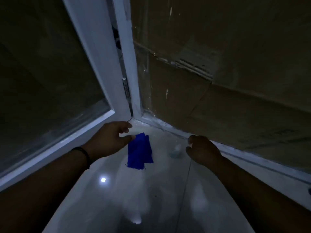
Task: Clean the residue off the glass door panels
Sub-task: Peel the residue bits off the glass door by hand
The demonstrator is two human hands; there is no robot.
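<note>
Two glass door panels in white frames meet at a hinged corner: the left panel (42,73) and the right panel (218,64), which carries white specks and streaks near its frame. Brown cardboard shows behind the right glass. My left hand (109,138) pinches the top corner of a blue cloth (139,152) between thumb and fingers, and the cloth hangs down above the floor. My right hand (202,150) hovers near the right panel's bottom rail with its fingers curled; I see nothing in it.
The white tiled floor (134,199) is glossy and reflects a light spot. A small pale translucent object (175,151) lies on it between my hands. White debris lies in the corner by the hinge (125,88). The room is dim.
</note>
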